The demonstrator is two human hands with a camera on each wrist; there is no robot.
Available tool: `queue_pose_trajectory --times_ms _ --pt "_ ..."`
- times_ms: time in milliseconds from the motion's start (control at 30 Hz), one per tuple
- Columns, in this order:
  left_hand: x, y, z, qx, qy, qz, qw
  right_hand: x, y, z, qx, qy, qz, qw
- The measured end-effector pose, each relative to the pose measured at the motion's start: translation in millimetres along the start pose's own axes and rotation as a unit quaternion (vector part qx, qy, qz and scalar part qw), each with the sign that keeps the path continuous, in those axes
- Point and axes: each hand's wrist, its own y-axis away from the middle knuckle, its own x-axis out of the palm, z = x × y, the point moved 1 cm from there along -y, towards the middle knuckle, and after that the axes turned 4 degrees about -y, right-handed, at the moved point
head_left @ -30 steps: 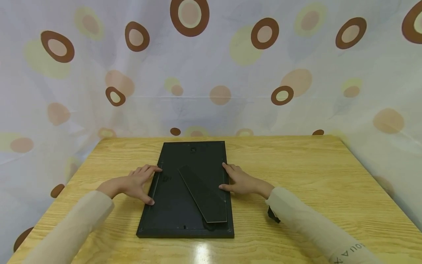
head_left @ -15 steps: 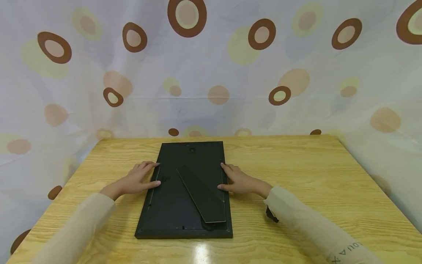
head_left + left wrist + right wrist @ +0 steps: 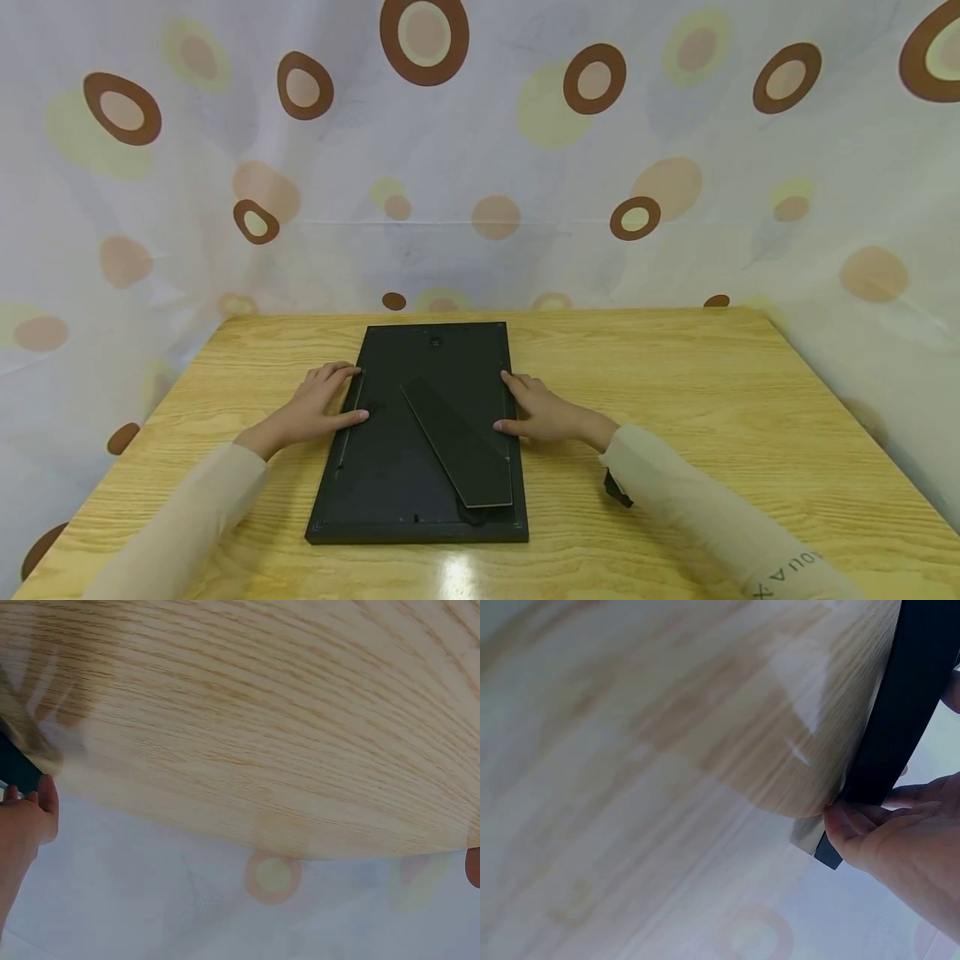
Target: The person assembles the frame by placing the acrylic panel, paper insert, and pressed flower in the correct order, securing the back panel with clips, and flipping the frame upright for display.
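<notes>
Picture frame [image 3: 375,483], black, one: back uppermost, apparently flat on the wood-grained counter [image 3: 675,417], slightly toward nine o'clock of its middle. Support leg [image 3: 459,450], one: lies slantwise across the back, broad end at five o'clock. Hands, two: I see the left hand [image 3: 318,406] at the frame's nine o'clock edge, the right hand [image 3: 551,414] at three, each holding that edge between thumb and fingers. Step in hand, as I judge it: gripping the frame by its long edges. Next move, I think, calls for matched pressure on both sides, leg untouched.
</notes>
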Motion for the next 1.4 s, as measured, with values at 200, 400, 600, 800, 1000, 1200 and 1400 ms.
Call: queue_pose_trajectory --times_ms 200,400,600,800,1000,1200,1400 --pt "3.3 -0.6 2.3 -0.002 0.044 0.005 0.999 -0.5 0.2 1.2 0.002 -0.009 0.003 1.0" --pt "5.6 -2.0 1.0 0.006 0.072 0.0 0.9974 -4.5 -1.6 -0.4 0.005 -0.044 -0.008 0.999" --pt "4.4 -4.2 -1.7 0.019 0.045 -0.005 0.9988 -10.6 -7.7 -5.1 0.017 -0.067 -0.016 0.998" --pt "3.4 -4.7 -3.1 0.027 0.027 -0.008 0.9993 -13.2 -11.3 -7.5 0.037 -0.085 -0.004 0.996" --pt "2.6 -3.9 -3.5 0.026 0.019 -0.009 0.9994 -14.8 -12.3 -5.4 0.046 -0.073 -0.001 0.996" --pt "2.0 -4.6 -2.7 0.023 0.017 0.002 0.9996 -16.7 -13.7 -0.8 0.051 -0.072 0.004 0.996" --pt "1.4 -5.3 -3.1 0.031 0.013 0.008 0.9994 -17.4 -14.0 2.8 0.058 -0.069 0.01 0.996"
